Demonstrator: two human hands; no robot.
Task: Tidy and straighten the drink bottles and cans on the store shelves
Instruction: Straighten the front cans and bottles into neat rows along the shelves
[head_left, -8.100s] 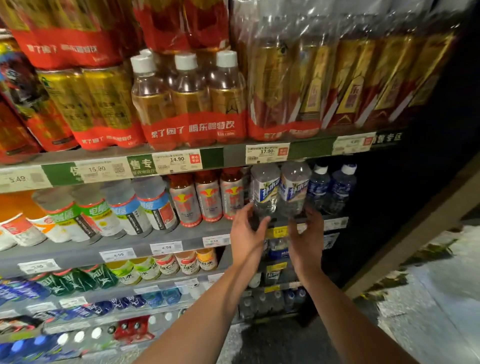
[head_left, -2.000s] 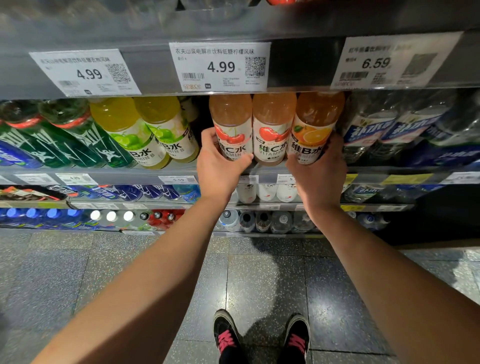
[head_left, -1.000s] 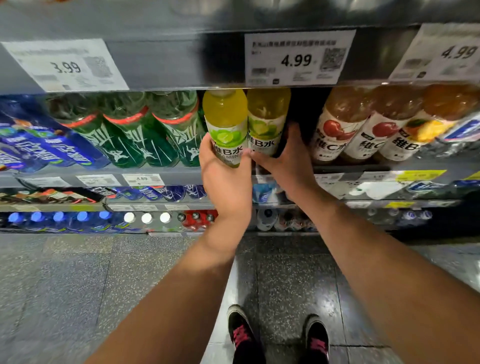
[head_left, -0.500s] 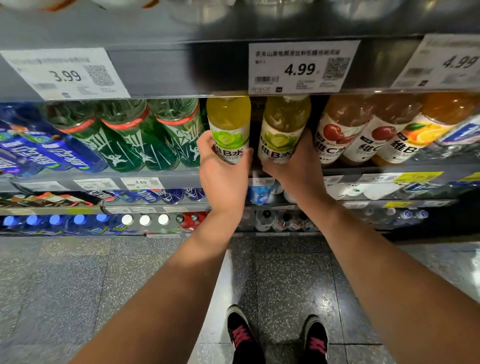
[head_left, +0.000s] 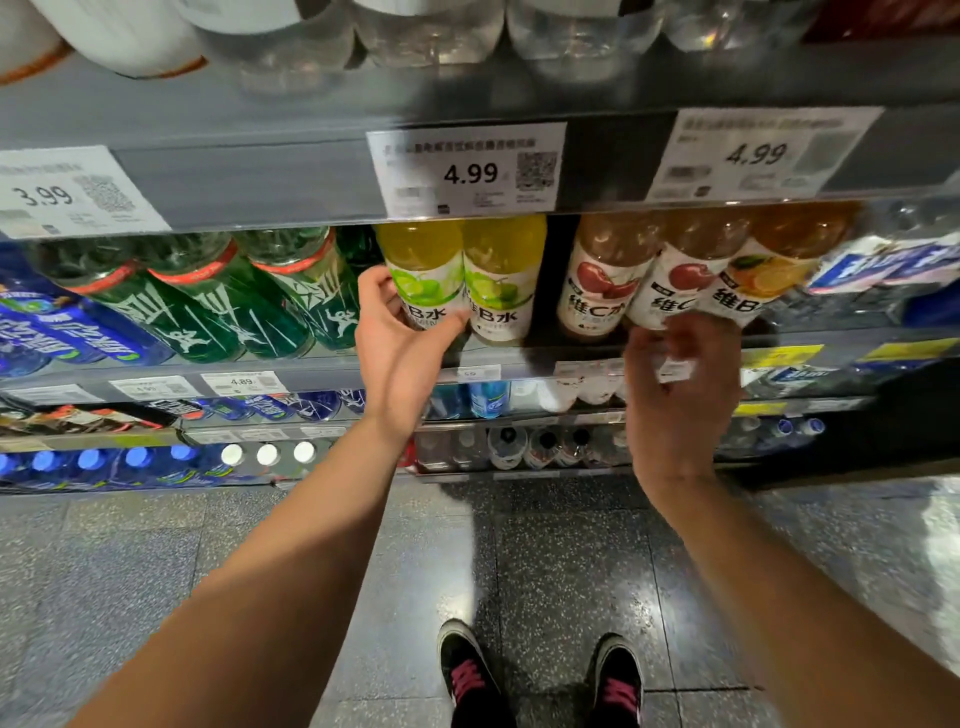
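Two yellow-green lime drink bottles stand side by side on the middle shelf (head_left: 311, 370). My left hand (head_left: 400, 353) wraps the left lime bottle (head_left: 421, 254), with the thumb across its label. The right lime bottle (head_left: 501, 270) stands free and touches the left one. My right hand (head_left: 680, 400) is blurred, with loosely curled fingers holding nothing. It hangs in front of the shelf edge, just below two apple-label bottles (head_left: 602, 280) and an orange-label bottle (head_left: 769, 265). A dark gap separates the lime bottles from the apple ones.
Green bottles (head_left: 218, 306) and blue bottles (head_left: 47, 327) fill the shelf to the left. The shelf above carries price tags (head_left: 467, 171) on its rail and clear bottles on top. Lower shelves hold several small bottles (head_left: 265, 454). My shoes (head_left: 470, 675) stand on speckled floor.
My right hand has let go of the right lime bottle and moved right and down, to below the apple bottles. My left hand stays on the left lime bottle.
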